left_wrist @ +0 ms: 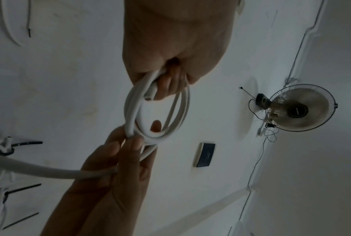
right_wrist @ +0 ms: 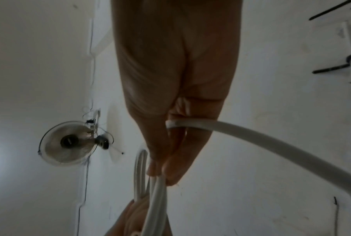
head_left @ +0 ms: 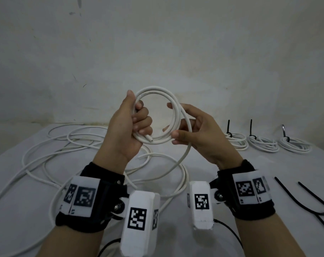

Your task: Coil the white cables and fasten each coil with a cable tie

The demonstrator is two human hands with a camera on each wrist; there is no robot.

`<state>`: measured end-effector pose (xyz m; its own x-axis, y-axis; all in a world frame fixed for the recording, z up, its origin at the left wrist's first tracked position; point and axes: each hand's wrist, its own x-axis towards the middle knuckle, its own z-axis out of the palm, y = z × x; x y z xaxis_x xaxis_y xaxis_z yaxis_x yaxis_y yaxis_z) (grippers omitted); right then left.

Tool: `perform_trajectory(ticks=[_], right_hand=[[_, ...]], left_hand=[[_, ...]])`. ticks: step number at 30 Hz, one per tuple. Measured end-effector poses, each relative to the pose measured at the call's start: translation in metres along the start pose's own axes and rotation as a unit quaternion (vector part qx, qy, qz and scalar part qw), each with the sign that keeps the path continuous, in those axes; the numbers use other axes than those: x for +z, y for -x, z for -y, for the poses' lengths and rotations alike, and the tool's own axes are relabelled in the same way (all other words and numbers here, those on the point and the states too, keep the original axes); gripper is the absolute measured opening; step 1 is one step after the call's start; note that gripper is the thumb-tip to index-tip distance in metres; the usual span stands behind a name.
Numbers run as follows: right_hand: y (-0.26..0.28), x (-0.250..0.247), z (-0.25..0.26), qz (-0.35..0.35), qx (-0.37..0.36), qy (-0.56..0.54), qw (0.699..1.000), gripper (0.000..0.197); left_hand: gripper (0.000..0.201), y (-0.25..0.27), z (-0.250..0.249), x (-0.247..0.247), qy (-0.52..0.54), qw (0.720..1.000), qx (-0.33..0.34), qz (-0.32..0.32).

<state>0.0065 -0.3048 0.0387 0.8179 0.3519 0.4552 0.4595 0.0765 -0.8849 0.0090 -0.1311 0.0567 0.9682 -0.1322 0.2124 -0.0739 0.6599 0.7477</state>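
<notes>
I hold a small coil of white cable upright above the table. My left hand grips its left side with the fingers curled round the turns, and the cut cable end sticks out below the fingers. My right hand holds the coil's right side, pinching the strand that runs through it and down to the loose white cable on the table. In the left wrist view the coil hangs between my left hand and the right hand's fingers. In the right wrist view the strand crosses my right hand.
Three tied coils with upright black ties lie at the back right of the white table. Loose black cable ties lie near the right front. A stained wall stands right behind the table.
</notes>
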Motion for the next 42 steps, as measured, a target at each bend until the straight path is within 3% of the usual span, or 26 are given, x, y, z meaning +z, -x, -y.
perform_trajectory(ticks=[3,6,10,13,17,21,29,32,36,37,38,42], right_hand=[[-0.003,0.006,-0.001,-0.039,-0.011,0.078,0.996,0.033],[-0.006,0.010,-0.007,-0.122,-0.041,0.113,0.985,0.006],[-0.009,0.009,-0.012,-0.181,-0.044,0.025,0.982,0.020],[-0.007,0.009,-0.010,-0.128,-0.029,0.016,0.991,0.020],[-0.004,0.006,-0.016,-0.020,0.019,0.086,0.996,0.015],[-0.002,0.008,-0.030,-0.007,0.036,0.152,0.988,0.021],[-0.002,0.024,-0.019,0.036,-0.065,0.349,0.934,0.029],[-0.002,0.031,-0.012,0.056,-0.119,0.411,0.902,0.032],[-0.002,0.043,-0.008,0.088,-0.190,0.540,0.815,0.028],[-0.002,0.044,-0.007,0.089,-0.202,0.550,0.805,0.027],[-0.001,0.045,-0.005,0.088,-0.208,0.546,0.807,0.025],[0.002,0.044,0.005,0.052,-0.183,0.465,0.864,0.018]], left_hand=[[0.041,-0.001,0.000,-0.002,0.002,0.997,0.039,-0.070],[0.040,-0.002,-0.002,-0.005,-0.012,0.990,0.072,-0.120],[0.038,-0.001,0.001,-0.002,-0.052,0.983,0.101,-0.143],[0.039,-0.001,0.001,-0.001,-0.052,0.976,0.130,-0.169],[0.040,-0.003,-0.012,-0.010,-0.012,0.959,0.175,-0.222],[0.040,-0.005,-0.016,-0.020,-0.003,0.943,0.205,-0.264],[0.040,-0.007,-0.018,-0.030,-0.104,0.902,0.275,-0.316],[0.039,-0.009,-0.008,-0.025,-0.189,0.883,0.310,-0.296],[0.036,-0.003,0.016,-0.006,-0.346,0.871,0.297,-0.182],[0.035,-0.002,0.019,-0.003,-0.377,0.865,0.292,-0.156],[0.035,-0.001,0.019,-0.002,-0.396,0.861,0.289,-0.139],[0.035,0.000,0.008,-0.006,-0.419,0.860,0.272,-0.104]])
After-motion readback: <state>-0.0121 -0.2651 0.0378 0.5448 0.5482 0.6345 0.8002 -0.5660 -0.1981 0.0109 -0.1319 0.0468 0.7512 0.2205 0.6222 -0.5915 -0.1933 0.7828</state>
